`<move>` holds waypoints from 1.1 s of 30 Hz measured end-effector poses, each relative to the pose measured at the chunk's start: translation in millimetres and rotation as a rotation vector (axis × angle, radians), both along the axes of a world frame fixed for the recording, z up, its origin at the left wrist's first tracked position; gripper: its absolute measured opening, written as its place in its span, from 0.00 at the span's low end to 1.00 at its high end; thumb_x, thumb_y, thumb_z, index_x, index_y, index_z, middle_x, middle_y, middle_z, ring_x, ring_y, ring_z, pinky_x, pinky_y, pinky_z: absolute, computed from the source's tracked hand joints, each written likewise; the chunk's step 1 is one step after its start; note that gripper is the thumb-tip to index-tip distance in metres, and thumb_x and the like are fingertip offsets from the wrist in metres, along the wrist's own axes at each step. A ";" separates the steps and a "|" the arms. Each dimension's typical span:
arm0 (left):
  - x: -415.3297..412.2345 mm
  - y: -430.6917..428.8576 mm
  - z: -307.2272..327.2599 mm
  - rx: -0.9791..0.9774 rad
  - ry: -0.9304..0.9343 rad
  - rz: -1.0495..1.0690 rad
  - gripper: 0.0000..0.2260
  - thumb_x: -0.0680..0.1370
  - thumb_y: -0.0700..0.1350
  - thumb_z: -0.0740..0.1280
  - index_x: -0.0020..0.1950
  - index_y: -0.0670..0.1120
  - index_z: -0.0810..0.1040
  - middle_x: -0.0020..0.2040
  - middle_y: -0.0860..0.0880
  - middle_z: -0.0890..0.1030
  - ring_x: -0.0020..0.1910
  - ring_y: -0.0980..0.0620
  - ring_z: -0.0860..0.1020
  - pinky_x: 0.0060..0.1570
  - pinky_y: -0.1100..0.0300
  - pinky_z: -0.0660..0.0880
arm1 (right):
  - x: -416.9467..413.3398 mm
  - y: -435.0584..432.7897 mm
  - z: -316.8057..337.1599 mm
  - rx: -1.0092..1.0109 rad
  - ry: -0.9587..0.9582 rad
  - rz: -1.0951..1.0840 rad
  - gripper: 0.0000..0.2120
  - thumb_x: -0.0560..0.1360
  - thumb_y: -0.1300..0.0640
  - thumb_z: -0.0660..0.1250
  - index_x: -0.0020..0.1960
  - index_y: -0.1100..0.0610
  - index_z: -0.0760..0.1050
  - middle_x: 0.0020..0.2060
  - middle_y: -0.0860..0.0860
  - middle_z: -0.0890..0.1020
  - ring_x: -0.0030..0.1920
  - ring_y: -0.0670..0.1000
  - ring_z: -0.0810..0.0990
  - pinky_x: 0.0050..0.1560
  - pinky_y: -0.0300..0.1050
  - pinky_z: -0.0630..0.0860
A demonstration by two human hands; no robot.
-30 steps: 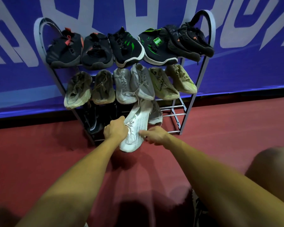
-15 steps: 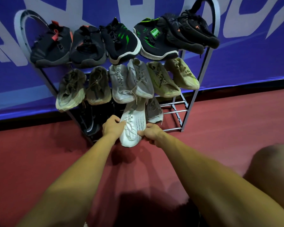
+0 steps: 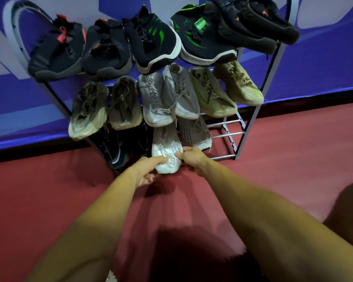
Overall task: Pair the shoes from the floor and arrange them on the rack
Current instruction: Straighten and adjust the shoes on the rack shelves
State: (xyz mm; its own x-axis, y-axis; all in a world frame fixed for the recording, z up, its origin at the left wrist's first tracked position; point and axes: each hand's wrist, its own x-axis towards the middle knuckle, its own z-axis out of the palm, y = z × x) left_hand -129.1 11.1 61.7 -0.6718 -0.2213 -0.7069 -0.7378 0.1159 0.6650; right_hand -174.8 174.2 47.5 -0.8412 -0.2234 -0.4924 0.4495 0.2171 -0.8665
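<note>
A: Where is the white shoe (image 3: pixel 167 151) put right now?

B: It is laid on the bottom shelf (image 3: pixel 224 135) of the rack (image 3: pixel 251 123). The heel is pushed in, and the toe is poked out over the front bar (image 3: pixel 222 157), toward the red floor (image 3: pixel 293 149). A grey shoe (image 3: pixel 196 133) is set right beside it, touching.

A: How is it held?

B: It is held from both sides, near the toe. The thumb of the left hand (image 3: pixel 148 171) is laid on the toe, and the other fingers are curled below. The right hand (image 3: pixel 192 159) is curled up, and the edge of the shoe is pinched by it.

A: What could go wrong?

B: Not much seems to be under the toe. If the shoe is let go too soon, it could be tipped off the bar and dropped on the floor.

A: Anything else?

B: Yes. The pale shoes (image 3: pixel 154 104) one shelf up are hung right over the heel, with laces (image 3: pixel 167 110) dangling down. If the white shoe is shoved in hard, they could be bumped and knocked off. The grey shoe could be pushed sideways too.

A: Is a true pair made?

B: That cannot be told. One shoe looks whiter, but the light is dim, so a wrong match could be made.
</note>
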 end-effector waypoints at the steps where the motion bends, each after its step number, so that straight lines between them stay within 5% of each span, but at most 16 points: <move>1: -1.7 0.6 -1.6 0.036 -0.002 0.030 0.18 0.69 0.49 0.76 0.56 0.47 0.79 0.39 0.49 0.81 0.29 0.55 0.76 0.25 0.65 0.61 | -2.3 -2.3 -1.6 -0.031 0.008 -0.026 0.04 0.79 0.60 0.67 0.52 0.58 0.80 0.40 0.52 0.83 0.36 0.47 0.81 0.40 0.38 0.79; 4: -5.7 5.6 -5.6 0.148 -0.019 0.088 0.11 0.72 0.39 0.74 0.52 0.46 0.77 0.43 0.48 0.81 0.36 0.53 0.79 0.29 0.63 0.61 | -8.6 -4.2 -5.8 -0.057 0.057 -0.079 0.09 0.78 0.59 0.69 0.56 0.60 0.80 0.51 0.54 0.85 0.52 0.54 0.83 0.60 0.49 0.78; 6: -11.4 10.5 -8.0 0.196 0.022 0.165 0.08 0.75 0.35 0.71 0.48 0.46 0.76 0.43 0.47 0.81 0.37 0.53 0.77 0.30 0.63 0.60 | -11.9 0.3 -6.2 -0.094 0.055 -0.102 0.03 0.79 0.60 0.68 0.52 0.58 0.78 0.44 0.51 0.82 0.46 0.50 0.81 0.54 0.43 0.77; 8: -20.9 14.2 -13.2 0.219 0.082 0.260 0.08 0.75 0.35 0.70 0.49 0.45 0.76 0.43 0.47 0.79 0.36 0.54 0.75 0.29 0.64 0.60 | -15.1 4.2 -5.0 -0.130 -0.003 -0.139 0.05 0.80 0.59 0.67 0.45 0.56 0.76 0.37 0.51 0.78 0.34 0.46 0.74 0.36 0.37 0.73; 12: -33.7 27.4 -21.1 0.169 0.136 0.316 0.05 0.75 0.35 0.71 0.44 0.43 0.76 0.40 0.47 0.78 0.33 0.55 0.70 0.27 0.64 0.60 | -24.7 11.9 -9.5 -0.202 -0.236 -0.354 0.16 0.80 0.55 0.65 0.61 0.66 0.76 0.54 0.62 0.83 0.24 0.45 0.71 0.17 0.31 0.63; 17: -40.3 34.8 -30.1 0.191 0.165 0.391 0.07 0.74 0.35 0.71 0.48 0.43 0.76 0.38 0.47 0.76 0.31 0.56 0.68 0.21 0.66 0.57 | -32.9 8.5 -16.5 -0.275 -0.366 -0.523 0.20 0.80 0.48 0.63 0.64 0.63 0.75 0.48 0.57 0.82 0.15 0.45 0.74 0.16 0.29 0.62; 22: -39.2 31.0 -24.6 0.290 0.155 0.427 0.08 0.72 0.34 0.72 0.44 0.45 0.76 0.36 0.48 0.76 0.33 0.55 0.68 0.29 0.63 0.56 | -26.8 12.6 -22.1 -0.326 -0.410 -0.766 0.10 0.75 0.53 0.70 0.49 0.60 0.76 0.33 0.50 0.78 0.30 0.49 0.78 0.26 0.40 0.71; 27: -35.7 32.8 -27.1 0.303 0.172 0.434 0.13 0.70 0.29 0.71 0.46 0.45 0.75 0.39 0.48 0.79 0.36 0.56 0.73 0.32 0.62 0.59 | -30.5 10.9 -32.2 -0.365 -0.237 -0.862 0.16 0.70 0.64 0.67 0.57 0.62 0.78 0.45 0.57 0.85 0.40 0.54 0.83 0.41 0.47 0.80; 30: -39.3 32.4 -30.7 0.320 0.175 0.431 0.14 0.70 0.28 0.71 0.46 0.45 0.75 0.39 0.48 0.78 0.35 0.56 0.72 0.30 0.63 0.58 | -28.0 14.6 -33.6 -0.345 -0.191 -0.899 0.05 0.70 0.64 0.66 0.42 0.56 0.75 0.43 0.57 0.82 0.38 0.52 0.77 0.35 0.45 0.73; 33: -44.8 38.5 -34.0 0.316 0.177 0.401 0.14 0.70 0.30 0.71 0.51 0.44 0.76 0.41 0.49 0.79 0.35 0.57 0.73 0.28 0.64 0.59 | -24.6 25.9 -41.1 -0.334 -0.192 -0.899 0.04 0.72 0.64 0.67 0.44 0.56 0.75 0.45 0.59 0.83 0.30 0.47 0.75 0.29 0.40 0.68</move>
State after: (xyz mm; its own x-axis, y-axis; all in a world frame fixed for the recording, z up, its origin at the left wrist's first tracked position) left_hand -173.9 49.6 27.6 -0.6935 -0.2796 -0.6640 -0.5564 -0.3776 0.7402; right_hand -199.4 200.1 6.3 -0.6782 0.3095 -0.6666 0.4671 -0.5187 -0.7161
